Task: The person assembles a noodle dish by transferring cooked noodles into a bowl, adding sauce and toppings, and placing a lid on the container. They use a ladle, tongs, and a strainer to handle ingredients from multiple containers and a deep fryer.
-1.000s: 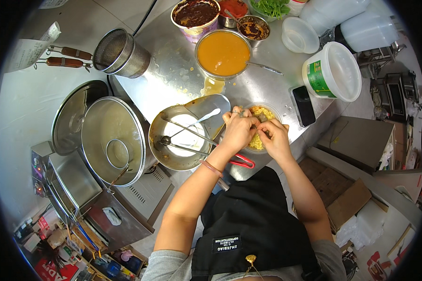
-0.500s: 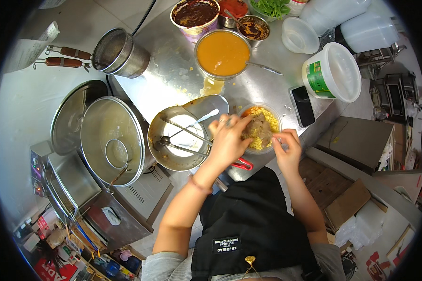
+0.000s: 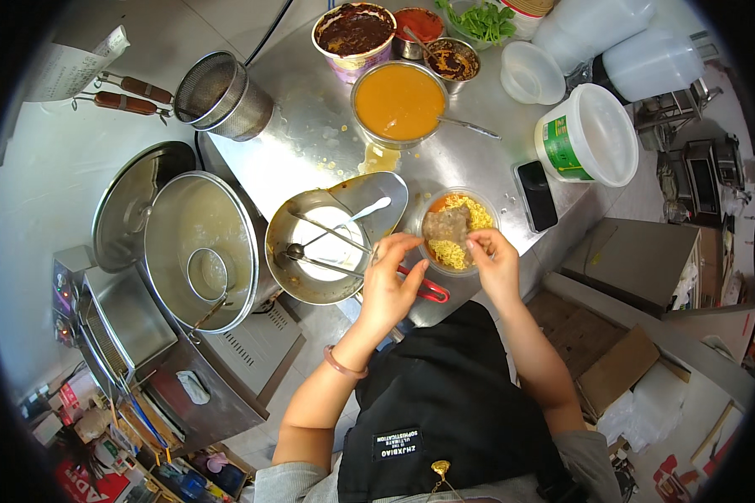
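Note:
A clear round plastic bowl [image 3: 428,267] stands near the table's front edge, holding yellow curly noodles [image 3: 480,215] with reddish sauce at one side. Over the noodles lies a flat, brownish-grey piece of what looks like meat [image 3: 445,226]. My right hand [image 3: 497,261] is at the bowl's right side, thumb and fingertips pinched at the meat's edge. To the left of the bowl, my left hand [image 3: 389,275] has thumb and index finger apart and holds nothing. Beside it sits a metal pan [image 3: 281,267] with tongs, a ladle and a white spoon; a red handle [image 3: 432,291] shows past my left hand.
A big steel pot [image 3: 247,289] of cloudy liquid stands at left, below mesh strainers [image 3: 247,113]. Farther back are a bowl of orange liquid [image 3: 398,99], a tub of dark sauce [image 3: 354,33] and small sauce bowls. A phone [image 3: 535,194] and white bucket [image 3: 602,134] are at right.
My left hand has come off the meat and drawn back left, its fingers parting. The meat lies flatter and farther left on the noodles. My right hand has shifted slightly left.

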Available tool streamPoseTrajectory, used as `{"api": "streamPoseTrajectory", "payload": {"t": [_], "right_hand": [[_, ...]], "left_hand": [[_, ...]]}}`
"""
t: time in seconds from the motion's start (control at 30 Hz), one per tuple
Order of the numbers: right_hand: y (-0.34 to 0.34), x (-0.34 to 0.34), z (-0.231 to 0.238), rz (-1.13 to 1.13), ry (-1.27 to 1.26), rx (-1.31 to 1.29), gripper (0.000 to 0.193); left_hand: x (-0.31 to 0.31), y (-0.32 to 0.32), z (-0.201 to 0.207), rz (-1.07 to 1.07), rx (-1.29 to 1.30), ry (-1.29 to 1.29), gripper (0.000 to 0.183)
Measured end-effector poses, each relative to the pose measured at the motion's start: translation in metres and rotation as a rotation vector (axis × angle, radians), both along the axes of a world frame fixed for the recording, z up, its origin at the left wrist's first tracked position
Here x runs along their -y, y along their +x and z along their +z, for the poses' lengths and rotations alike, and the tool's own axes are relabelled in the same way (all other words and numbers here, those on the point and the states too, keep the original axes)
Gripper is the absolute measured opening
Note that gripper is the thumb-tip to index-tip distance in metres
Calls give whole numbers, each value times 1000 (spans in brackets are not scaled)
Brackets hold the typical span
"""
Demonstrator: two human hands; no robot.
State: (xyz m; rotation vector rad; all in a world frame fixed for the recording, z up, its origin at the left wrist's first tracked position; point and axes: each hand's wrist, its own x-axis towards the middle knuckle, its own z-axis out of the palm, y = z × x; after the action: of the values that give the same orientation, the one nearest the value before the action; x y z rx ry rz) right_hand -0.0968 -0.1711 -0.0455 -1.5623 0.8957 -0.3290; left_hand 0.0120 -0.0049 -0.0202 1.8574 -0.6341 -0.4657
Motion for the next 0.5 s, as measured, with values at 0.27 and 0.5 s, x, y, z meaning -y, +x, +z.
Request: {"api": "streamPoseTrajectory", "payload": {"t": [0.27, 0.5], "right_hand": [[1, 30, -29, -8, 0, -30, 6], [5, 30, -26, -6, 111, 28, 7]], "left_hand": [[44, 2, -13, -78, 203, 181, 34], [86, -4, -39, -74, 266, 212, 24]]}}
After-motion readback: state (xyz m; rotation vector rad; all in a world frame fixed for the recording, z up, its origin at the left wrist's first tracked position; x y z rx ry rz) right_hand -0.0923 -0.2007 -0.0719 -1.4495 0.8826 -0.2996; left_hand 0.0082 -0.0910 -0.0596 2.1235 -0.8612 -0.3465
